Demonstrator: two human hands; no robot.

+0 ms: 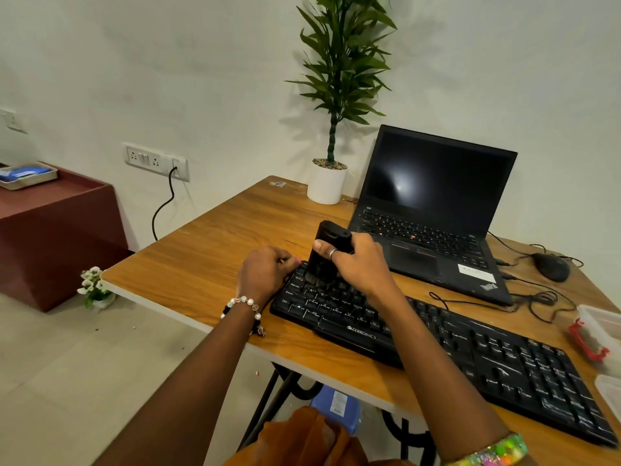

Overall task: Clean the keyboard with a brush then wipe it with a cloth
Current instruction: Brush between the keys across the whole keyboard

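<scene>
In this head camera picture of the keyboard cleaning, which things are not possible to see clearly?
- Keyboard: in the head view, the right hand and forearm cover its middle keys.
- Brush: the right hand's grip hides much of the body.
- Left hand: fingertips hidden at the keyboard's far left corner.
- Cloth: none can be identified.
- Plastic container: cut off by the right edge.
</scene>
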